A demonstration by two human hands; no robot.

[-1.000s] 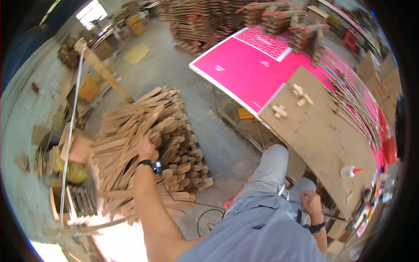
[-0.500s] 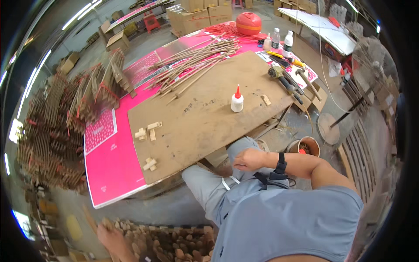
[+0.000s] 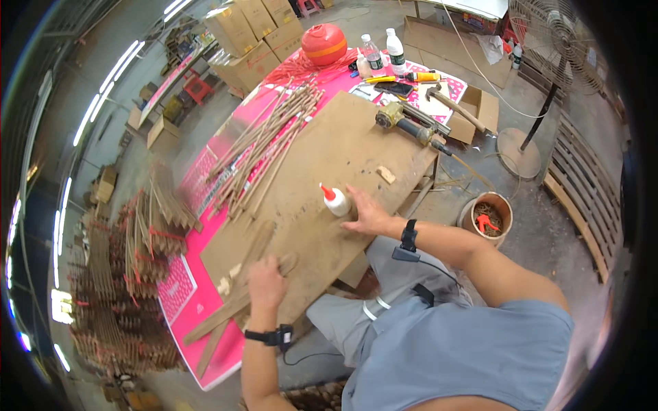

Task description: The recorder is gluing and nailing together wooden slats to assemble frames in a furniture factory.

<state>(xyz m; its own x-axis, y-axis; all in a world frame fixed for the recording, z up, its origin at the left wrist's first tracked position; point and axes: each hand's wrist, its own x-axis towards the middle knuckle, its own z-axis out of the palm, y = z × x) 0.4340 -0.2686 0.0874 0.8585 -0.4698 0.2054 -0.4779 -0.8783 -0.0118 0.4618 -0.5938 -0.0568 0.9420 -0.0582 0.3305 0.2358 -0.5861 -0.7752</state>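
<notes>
Both our hands have come onto the brown board [image 3: 322, 157] since the earlier frame.
Our left hand [image 3: 266, 284] grasps long wooden strips [image 3: 236, 288] at the board's near edge; our right hand [image 3: 367, 214] rests open, fingers touching the white glue bottle [image 3: 336, 201] mid-board.

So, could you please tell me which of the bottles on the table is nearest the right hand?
The small white glue bottle with the red tip, beside the right hand; the two clear bottles stand at the far end.
</notes>
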